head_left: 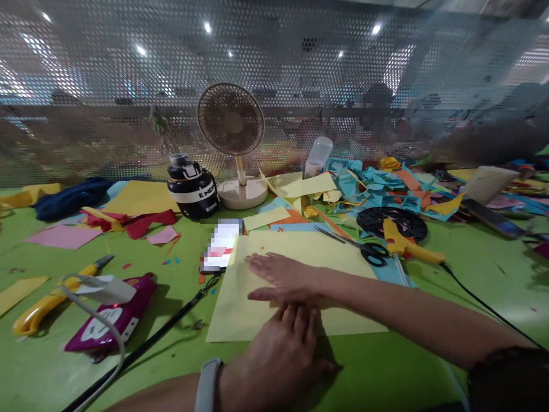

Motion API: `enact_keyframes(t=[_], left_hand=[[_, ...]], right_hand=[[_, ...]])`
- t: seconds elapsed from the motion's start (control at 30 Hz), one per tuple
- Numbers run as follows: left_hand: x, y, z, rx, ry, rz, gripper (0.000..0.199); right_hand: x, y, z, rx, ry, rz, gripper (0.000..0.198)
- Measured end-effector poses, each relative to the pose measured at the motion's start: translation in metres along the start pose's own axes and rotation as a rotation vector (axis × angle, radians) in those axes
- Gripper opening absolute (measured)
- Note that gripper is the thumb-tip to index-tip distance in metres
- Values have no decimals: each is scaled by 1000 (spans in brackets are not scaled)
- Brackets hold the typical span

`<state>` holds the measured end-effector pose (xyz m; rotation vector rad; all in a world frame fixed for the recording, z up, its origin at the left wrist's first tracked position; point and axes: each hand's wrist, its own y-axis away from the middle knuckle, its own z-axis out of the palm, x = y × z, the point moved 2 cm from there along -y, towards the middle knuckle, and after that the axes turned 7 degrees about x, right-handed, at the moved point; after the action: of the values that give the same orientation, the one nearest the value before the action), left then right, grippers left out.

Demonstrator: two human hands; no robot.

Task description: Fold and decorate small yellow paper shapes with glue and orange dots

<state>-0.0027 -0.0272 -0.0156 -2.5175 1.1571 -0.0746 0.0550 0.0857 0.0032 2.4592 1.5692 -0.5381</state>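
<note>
Clock key: read from the middle of the pale yellow sheet, 12 at its far side.
Tabletop (pixel 377 377): glossy green, strewn with paper offcuts.
Perforated screen (pixel 283 63): grey, upright, across the back at 12; bright lights show in it.
Desk fan (pixel 234 123): round head on a pale base, 11 o'clock.
Black drinking jug (pixel 193 198): pale band, 10 o'clock, beside the fan base.
Smartphone (pixel 221 246): lit screen, 10 o'clock, one edge under the sheet.
Blue paper scraps (pixel 373 186): crumpled heap, 1 o'clock.
Scissors (pixel 373 253): black handles, 2 o'clock, blades towards the sheet.
Glue gun (pixel 398 246): yellow, corded, 2 o'clock, by a black slotted disc (pixel 369 220).
Purple case (pixel 139 292): white plug on top, 9 o'clock.
Pale yellow sheet (pixel 240 312): flat before the person, beneath the right hand.
Right hand (pixel 283 277): palm down on the sheet, fingers extended towards 9, gripping nothing; forearm enters from 4, dark sleeve (pixel 510 377).
Left hand (pixel 278 349): at 6, back upward, fingers bent towards 12, tips by the right hand's heel; whether it grips anything cannot be told; grey wristband (pixel 206 386).
</note>
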Motion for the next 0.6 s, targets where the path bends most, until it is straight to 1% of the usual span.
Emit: enact_keyframes(t=[0.07,0.13,0.23,0.33,0.43,0.5,0.6], left_hand=[[0,0,1,0,5,-12,66],[0,0,2,5,13,-14,66],[0,1,3,26,23,-18,67],[0,0,3,52,28,-10,67],[0,-1,3,52,25,-10,66],[0,-1,3,47,20,-15,67],[0,-1,3,29,20,-6,67]], right_hand=[[7,-9,6,27,4,31,83],[22,-11,7,80,10,97,86],[48,-7,-1,135,55,209,90],[64,3,-10,179,134,276,89],[62,12,-14,211,169,265,84],[55,14,-14,228,170,234,80],[39,8,-17,228,142,158,78]])
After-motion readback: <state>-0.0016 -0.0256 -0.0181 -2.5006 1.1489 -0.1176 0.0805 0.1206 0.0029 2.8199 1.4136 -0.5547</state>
